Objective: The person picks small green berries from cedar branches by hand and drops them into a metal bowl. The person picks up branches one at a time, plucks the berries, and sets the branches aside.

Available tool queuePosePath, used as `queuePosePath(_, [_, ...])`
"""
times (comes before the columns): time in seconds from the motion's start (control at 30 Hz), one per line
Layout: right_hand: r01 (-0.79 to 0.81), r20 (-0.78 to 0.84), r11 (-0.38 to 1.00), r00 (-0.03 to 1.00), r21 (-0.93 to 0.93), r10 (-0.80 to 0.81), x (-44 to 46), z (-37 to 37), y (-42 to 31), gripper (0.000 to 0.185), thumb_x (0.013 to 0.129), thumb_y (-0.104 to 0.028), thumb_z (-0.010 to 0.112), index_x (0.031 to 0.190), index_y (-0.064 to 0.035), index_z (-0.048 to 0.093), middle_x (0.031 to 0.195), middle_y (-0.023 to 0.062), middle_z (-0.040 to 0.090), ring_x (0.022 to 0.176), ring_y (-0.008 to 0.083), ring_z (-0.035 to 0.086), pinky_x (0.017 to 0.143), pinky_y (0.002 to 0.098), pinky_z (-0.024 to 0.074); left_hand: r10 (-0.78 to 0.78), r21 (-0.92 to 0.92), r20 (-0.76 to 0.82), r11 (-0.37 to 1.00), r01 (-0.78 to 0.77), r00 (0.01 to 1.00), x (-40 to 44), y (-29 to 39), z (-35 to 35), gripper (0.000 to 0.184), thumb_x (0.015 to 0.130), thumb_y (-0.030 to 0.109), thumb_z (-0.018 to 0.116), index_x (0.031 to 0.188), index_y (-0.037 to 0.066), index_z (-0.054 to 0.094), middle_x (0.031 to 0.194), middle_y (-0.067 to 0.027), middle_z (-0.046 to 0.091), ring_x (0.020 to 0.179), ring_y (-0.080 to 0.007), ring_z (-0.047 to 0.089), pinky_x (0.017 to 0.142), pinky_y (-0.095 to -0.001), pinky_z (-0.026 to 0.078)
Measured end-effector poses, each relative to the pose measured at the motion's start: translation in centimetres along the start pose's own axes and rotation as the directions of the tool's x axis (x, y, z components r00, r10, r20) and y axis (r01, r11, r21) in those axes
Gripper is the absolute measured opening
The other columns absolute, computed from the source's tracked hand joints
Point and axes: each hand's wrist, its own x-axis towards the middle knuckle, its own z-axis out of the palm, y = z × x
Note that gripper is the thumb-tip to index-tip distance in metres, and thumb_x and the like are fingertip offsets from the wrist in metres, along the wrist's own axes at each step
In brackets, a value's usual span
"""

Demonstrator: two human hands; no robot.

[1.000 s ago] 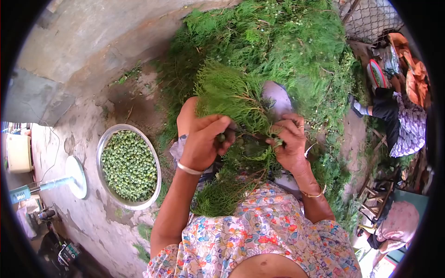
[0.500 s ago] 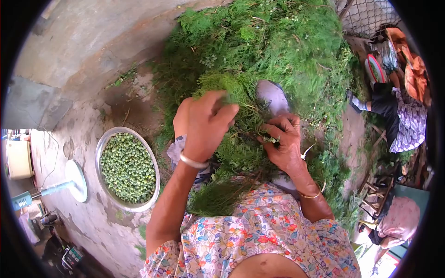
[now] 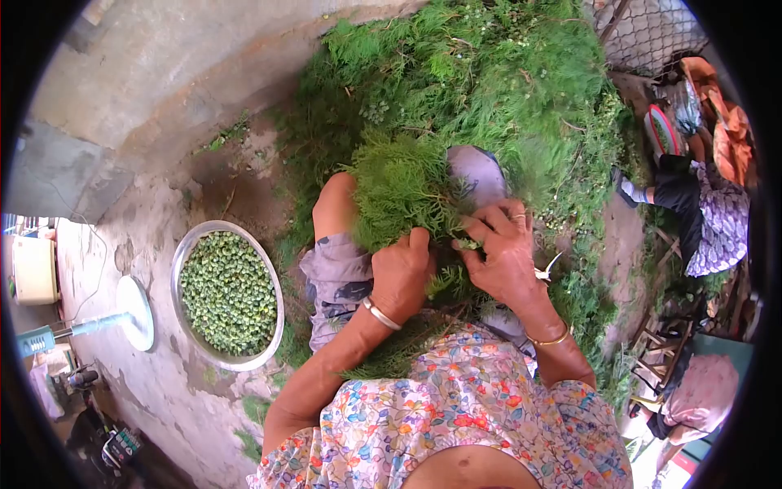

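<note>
Above the near edge of a green branch pile (image 3: 521,98), the right hand (image 3: 498,251) is pinching a feathery green sprig (image 3: 399,187); the left hand (image 3: 403,275) is curling against it, grip hidden. They are apparently picking, next needing steady support.

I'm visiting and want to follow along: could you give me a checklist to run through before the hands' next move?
1. Right hand on the leafy sprig: ok.
2. Left hand at the leafy sprig: ok.
3. Left hand gripping firmly: cannot tell; its grip is hidden.
4. Metal basin upright: ok, off to the left.
5. Small green pieces inside the basin: ok.
</note>
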Motion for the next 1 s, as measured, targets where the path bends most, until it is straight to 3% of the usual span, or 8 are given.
queuePosePath(0.27, [-0.005,0.239,0.968,0.969,-0.251,0.067,1.2,-0.1,-1.0,0.018,0.064,-0.007,0.067,0.081,-0.0019,0.065,0.095,0.0103,0.055,0.103,0.0333,0.046,0.091,0.0468,0.0350,0.151,0.189,-0.009,0.971,-0.147,0.988,-0.9,1.0,-0.6,0.025,0.070,0.006,0.060,0.090,0.002,0.047,0.071,-0.0147,0.054,0.059,-0.0325,0.058,0.048,-0.0427,0.046])
queuePosePath(0.53, [-0.112,0.047,0.943,0.994,0.312,0.103,-0.1,1.7,1.8,0.020,0.065,0.002,0.069,0.082,0.0029,0.059,0.096,0.0135,0.054,0.099,0.0341,0.047,0.090,0.0421,0.0363,-0.056,-0.243,-0.170,0.970,0.013,0.984,-0.5,1.4,-1.5,0.017,0.080,0.005,0.058,0.096,0.000,0.055,0.063,-0.0117,0.059,0.049,-0.0240,0.057,0.043,-0.0354,0.043])
queuePosePath(0.6, [-0.133,0.018,0.904,0.990,0.406,0.137,-0.9,2.5,3.1,0.024,0.067,0.001,0.071,0.087,0.0033,0.058,0.097,0.0117,0.055,0.101,0.0310,0.048,0.091,0.0399,0.0367,-0.377,-0.725,0.441,0.385,0.571,0.815,0.6,1.3,-3.4,0.015,0.084,0.008,0.059,0.096,-0.002,0.060,0.057,-0.0060,0.058,0.045,-0.0133,0.053,0.040,-0.0273,0.039])
queuePosePath(0.7, [-0.237,0.076,0.714,0.965,0.659,0.251,-1.1,2.0,3.5,0.029,0.071,-0.002,0.072,0.094,0.0043,0.057,0.101,0.0093,0.056,0.104,0.0249,0.049,0.092,0.0352,0.0373,-0.392,-0.810,0.511,0.078,0.581,0.765,1.1,0.8,-3.6,0.015,0.086,0.008,0.059,0.096,-0.002,0.063,0.061,-0.0002,0.056,0.048,-0.0050,0.050,0.039,-0.0202,0.035])
queuePosePath(0.83, [-0.426,0.301,0.239,0.854,0.873,0.424,-0.7,0.7,2.5,0.031,0.073,-0.002,0.072,0.099,0.0052,0.056,0.102,0.0094,0.054,0.102,0.0200,0.049,0.090,0.0292,0.0372,-0.331,-0.861,0.450,0.088,0.502,0.830,1.5,1.3,-3.3,0.013,0.086,0.005,0.059,0.097,-0.001,0.061,0.065,0.0001,0.058,0.048,-0.0044,0.048,0.040,-0.0188,0.034])
queuePosePath(0.9, [-0.404,0.282,0.286,0.879,0.869,0.385,-0.8,1.1,3.2,0.030,0.071,-0.002,0.071,0.096,0.0051,0.056,0.100,0.0101,0.054,0.101,0.0217,0.049,0.089,0.0309,0.0377,-0.357,-0.858,0.418,0.147,0.492,0.835,1.7,1.9,-3.9,0.014,0.085,0.005,0.061,0.098,0.000,0.061,0.067,-0.0003,0.058,0.048,-0.0050,0.047,0.040,-0.0189,0.033])
queuePosePath(0.97, [-0.258,0.081,0.617,0.950,0.743,0.300,-0.9,1.7,3.1,0.027,0.069,-0.001,0.072,0.091,0.0032,0.057,0.098,0.0111,0.053,0.097,0.0246,0.049,0.087,0.0332,0.0384,-0.376,-0.849,0.391,0.205,0.487,0.840,1.7,2.5,-4.4,0.016,0.084,0.005,0.063,0.099,0.001,0.060,0.069,-0.0006,0.058,0.048,-0.0055,0.047,0.040,-0.0191,0.032])
queuePosePath(1.0, [-0.243,0.006,0.733,0.951,0.636,0.310,-0.7,1.7,2.5,0.023,0.067,-0.001,0.072,0.085,0.0016,0.057,0.097,0.0129,0.053,0.094,0.0281,0.049,0.087,0.0357,0.0383,-0.386,-0.818,0.213,0.433,0.380,0.898,1.6,2.6,-4.7,0.018,0.083,0.004,0.064,0.101,0.001,0.060,0.069,0.0002,0.057,0.049,-0.0052,0.047,0.042,-0.0200,0.034])
